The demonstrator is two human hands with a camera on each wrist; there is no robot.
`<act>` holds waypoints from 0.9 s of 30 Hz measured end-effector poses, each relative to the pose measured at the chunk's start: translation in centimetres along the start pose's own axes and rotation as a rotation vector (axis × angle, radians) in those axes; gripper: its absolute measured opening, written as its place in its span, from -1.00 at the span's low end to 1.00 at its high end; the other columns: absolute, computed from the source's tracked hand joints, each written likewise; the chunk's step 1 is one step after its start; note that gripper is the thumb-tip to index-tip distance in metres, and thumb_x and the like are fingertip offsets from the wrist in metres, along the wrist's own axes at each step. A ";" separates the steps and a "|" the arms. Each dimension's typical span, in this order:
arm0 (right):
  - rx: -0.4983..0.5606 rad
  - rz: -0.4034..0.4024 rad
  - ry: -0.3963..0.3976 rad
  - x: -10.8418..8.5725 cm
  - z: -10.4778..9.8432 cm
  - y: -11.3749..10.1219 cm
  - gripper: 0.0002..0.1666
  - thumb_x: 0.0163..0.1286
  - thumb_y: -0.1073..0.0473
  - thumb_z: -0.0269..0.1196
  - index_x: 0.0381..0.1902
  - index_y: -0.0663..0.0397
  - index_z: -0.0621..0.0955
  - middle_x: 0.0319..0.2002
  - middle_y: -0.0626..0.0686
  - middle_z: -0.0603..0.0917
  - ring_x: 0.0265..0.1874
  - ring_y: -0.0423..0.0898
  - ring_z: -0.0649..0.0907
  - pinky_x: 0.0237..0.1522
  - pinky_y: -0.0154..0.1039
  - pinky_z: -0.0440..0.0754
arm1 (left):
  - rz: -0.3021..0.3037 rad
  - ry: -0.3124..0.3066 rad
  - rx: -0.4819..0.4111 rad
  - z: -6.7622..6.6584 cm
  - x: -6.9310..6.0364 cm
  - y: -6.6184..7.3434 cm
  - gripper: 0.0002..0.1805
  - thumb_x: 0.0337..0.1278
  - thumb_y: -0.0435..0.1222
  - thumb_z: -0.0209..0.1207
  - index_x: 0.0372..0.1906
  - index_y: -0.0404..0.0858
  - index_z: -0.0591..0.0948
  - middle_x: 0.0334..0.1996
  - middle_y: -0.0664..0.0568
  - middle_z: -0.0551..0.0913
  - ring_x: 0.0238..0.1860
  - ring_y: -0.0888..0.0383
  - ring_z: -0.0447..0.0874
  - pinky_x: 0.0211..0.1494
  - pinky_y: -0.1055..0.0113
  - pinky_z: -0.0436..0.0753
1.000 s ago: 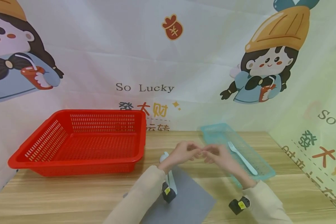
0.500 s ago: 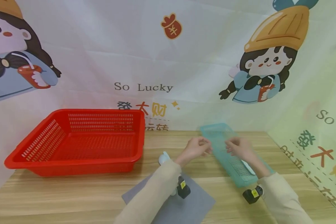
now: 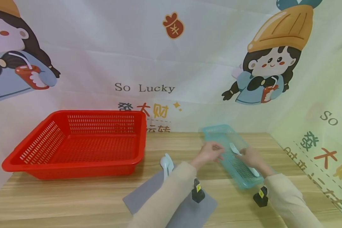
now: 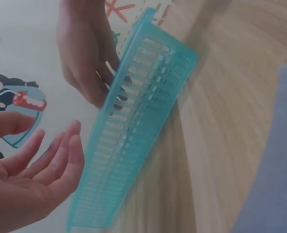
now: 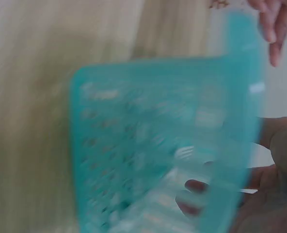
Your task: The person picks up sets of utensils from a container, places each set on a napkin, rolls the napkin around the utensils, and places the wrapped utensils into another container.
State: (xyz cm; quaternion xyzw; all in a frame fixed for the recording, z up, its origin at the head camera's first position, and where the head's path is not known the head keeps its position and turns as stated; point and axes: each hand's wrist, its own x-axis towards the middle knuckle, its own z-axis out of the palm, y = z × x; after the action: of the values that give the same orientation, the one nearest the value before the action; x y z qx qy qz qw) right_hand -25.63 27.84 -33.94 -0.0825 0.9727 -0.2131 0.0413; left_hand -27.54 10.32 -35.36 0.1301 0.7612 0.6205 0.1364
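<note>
My right hand [image 3: 253, 157] reaches over the right side of a teal plastic basket [image 3: 248, 184], its fingers at a pale blue fork [image 3: 233, 148] lying inside. In the right wrist view, the fingers [image 5: 197, 185] show through the basket's wall, spread apart beside the fork; no grip on it is visible. My left hand [image 3: 210, 152] hovers at the basket's left edge in the head view. Its fingers are loosely bent and hold nothing, as the left wrist view of the left hand [image 4: 41, 179] shows.
A large red basket [image 3: 85, 169] stands on the left of the wooden table [image 3: 74, 202]. A grey-blue sheet [image 3: 143, 194] lies in front of me. A pale blue spoon [image 3: 164, 164] and another pale utensil [image 3: 169, 161] rest on it, partly behind my left sleeve [image 3: 165, 196].
My hands have come apart from where they met above the table. The right has moved right and down into the teal basket; the left has shifted right to the basket's edge.
</note>
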 end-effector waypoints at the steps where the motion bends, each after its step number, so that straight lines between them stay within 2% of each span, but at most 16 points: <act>1: -0.022 -0.014 0.001 0.0 0.2 0.3 -0.50 0.26 0.23 0.04 -0.12 0.72 0.37 -0.08 0.58 0.40 -0.05 0.45 0.39 -0.07 0.18 0.41 | 0.003 -0.007 -0.001 0.2 0.0 0.0 -0.77 0.13 -0.36 0.08 -0.11 -0.35 0.53 -0.19 -0.17 0.61 -0.35 0.01 0.66 -0.30 0.32 0.61; 6: -0.078 -0.021 -0.004 0.6 1.0 1.5 -0.50 0.24 0.25 0.08 -0.13 0.73 0.36 -0.09 0.58 0.41 -0.07 0.45 0.40 -0.07 0.18 0.41 | 0.012 -0.060 -0.017 1.0 0.0 -0.3 -0.70 0.12 -0.38 0.07 -0.03 -0.38 0.49 -0.15 -0.20 0.60 -0.33 -0.02 0.66 -0.27 0.27 0.61; 9: -0.101 -0.006 0.000 1.7 1.9 3.0 -0.46 0.22 0.20 0.13 -0.12 0.70 0.37 -0.08 0.56 0.41 -0.05 0.44 0.39 -0.06 0.19 0.39 | 0.003 -0.079 -0.016 1.3 -0.1 -0.4 -0.68 0.12 -0.38 0.07 0.00 -0.38 0.48 -0.15 -0.21 0.60 -0.34 -0.01 0.66 -0.26 0.27 0.61; 11: -0.130 -0.016 0.014 3.1 3.0 5.3 -0.40 0.21 0.10 0.17 -0.09 0.64 0.39 -0.07 0.51 0.43 -0.05 0.41 0.42 -0.06 0.17 0.41 | -0.008 -0.083 -0.024 1.5 -0.1 -0.6 -0.68 0.11 -0.38 0.08 0.00 -0.38 0.48 -0.15 -0.23 0.60 -0.34 -0.02 0.66 -0.26 0.26 0.61; 14: -0.183 -0.074 0.119 6.7 6.0 11.3 -0.39 0.11 0.02 0.25 -0.18 0.56 0.46 -0.20 0.44 0.52 -0.23 0.30 0.53 -0.25 0.05 0.51 | -0.015 -0.080 -0.026 1.7 -0.1 -0.7 -0.71 0.11 -0.38 0.08 -0.04 -0.37 0.50 -0.17 -0.24 0.60 -0.32 -0.05 0.65 -0.26 0.25 0.61; 15: -0.183 -0.068 0.115 7.9 6.9 13.2 -0.39 0.11 0.01 0.25 -0.18 0.55 0.45 -0.22 0.42 0.53 -0.27 0.26 0.55 -0.29 0.02 0.52 | -0.018 -0.079 -0.028 1.7 -0.1 -0.7 -0.73 0.11 -0.38 0.08 -0.06 -0.38 0.51 -0.17 -0.25 0.59 -0.31 -0.06 0.65 -0.26 0.25 0.61; 17: -0.178 -0.060 0.118 9.2 8.0 15.6 -0.48 0.11 0.10 0.25 -0.22 0.54 0.47 -0.28 0.38 0.55 -0.35 0.21 0.56 -0.36 -0.01 0.53 | -0.020 -0.078 -0.027 1.8 -0.1 -0.7 -0.75 0.10 -0.38 0.09 -0.10 -0.38 0.52 -0.18 -0.25 0.60 -0.30 -0.07 0.65 -0.27 0.25 0.61; 18: -0.170 -0.087 0.146 9.7 8.5 16.7 -0.53 0.06 0.15 0.26 -0.28 0.54 0.48 -0.34 0.36 0.55 -0.42 0.18 0.56 -0.44 -0.06 0.53 | -0.022 -0.077 -0.026 1.9 -0.1 -0.7 -0.77 0.10 -0.38 0.09 -0.12 -0.37 0.53 -0.19 -0.25 0.60 -0.30 -0.07 0.65 -0.28 0.26 0.61; 19: -0.156 -0.093 0.145 9.7 8.5 16.8 -0.57 0.03 0.19 0.25 -0.30 0.54 0.49 -0.35 0.35 0.56 -0.44 0.16 0.56 -0.46 -0.09 0.53 | -0.027 -0.076 -0.029 1.9 -0.1 -0.8 -0.78 0.10 -0.38 0.10 -0.13 -0.37 0.53 -0.19 -0.24 0.60 -0.31 -0.06 0.65 -0.28 0.26 0.62; 20: -0.141 -0.071 0.119 9.1 8.1 15.8 -0.60 0.04 0.22 0.24 -0.29 0.53 0.50 -0.33 0.34 0.56 -0.42 0.15 0.57 -0.43 -0.10 0.54 | -0.028 -0.074 -0.030 1.9 -0.1 -0.8 -0.78 0.09 -0.38 0.10 -0.14 -0.37 0.54 -0.20 -0.23 0.61 -0.32 -0.05 0.65 -0.29 0.27 0.62; 21: -0.132 -0.051 0.096 8.3 7.4 14.4 -0.62 0.03 0.25 0.23 -0.27 0.51 0.51 -0.30 0.34 0.57 -0.38 0.16 0.58 -0.40 -0.09 0.56 | -0.032 -0.071 -0.033 2.0 -0.1 -0.8 -0.79 0.08 -0.39 0.11 -0.15 -0.37 0.54 -0.22 -0.22 0.61 -0.33 -0.04 0.66 -0.30 0.28 0.62; 24: -0.114 -0.043 0.107 5.4 5.5 9.3 -0.66 -0.05 0.30 0.23 -0.32 0.51 0.55 -0.30 0.38 0.58 -0.41 0.15 0.59 -0.43 -0.12 0.57 | -0.036 -0.063 -0.042 2.0 -0.1 -1.0 -0.78 0.07 -0.39 0.11 -0.14 -0.37 0.53 -0.24 -0.19 0.62 -0.37 0.01 0.66 -0.32 0.30 0.62; 26: -0.093 0.017 0.056 3.2 4.0 5.3 -0.64 -0.01 0.35 0.18 -0.26 0.58 0.51 -0.23 0.44 0.55 -0.36 0.19 0.59 -0.34 -0.05 0.58 | -0.032 -0.063 -0.044 2.0 -0.1 -1.0 -0.76 0.07 -0.39 0.11 -0.12 -0.37 0.52 -0.24 -0.19 0.62 -0.38 0.02 0.66 -0.34 0.33 0.62; 27: -0.092 0.000 0.057 2.4 3.5 4.1 -0.64 0.00 0.36 0.16 -0.26 0.60 0.50 -0.25 0.44 0.55 -0.37 0.19 0.59 -0.34 -0.06 0.58 | -0.032 -0.064 -0.044 2.0 -0.1 -1.1 -0.75 0.07 -0.40 0.11 -0.11 -0.38 0.51 -0.24 -0.20 0.62 -0.38 0.02 0.66 -0.34 0.33 0.62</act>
State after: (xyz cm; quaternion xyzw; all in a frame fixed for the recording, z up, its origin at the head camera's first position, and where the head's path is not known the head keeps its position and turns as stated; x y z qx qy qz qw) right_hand -28.19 29.64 -38.92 -0.0780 0.9822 -0.1706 0.0098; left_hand -26.79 11.87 -36.77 0.1346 0.7445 0.6305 0.1734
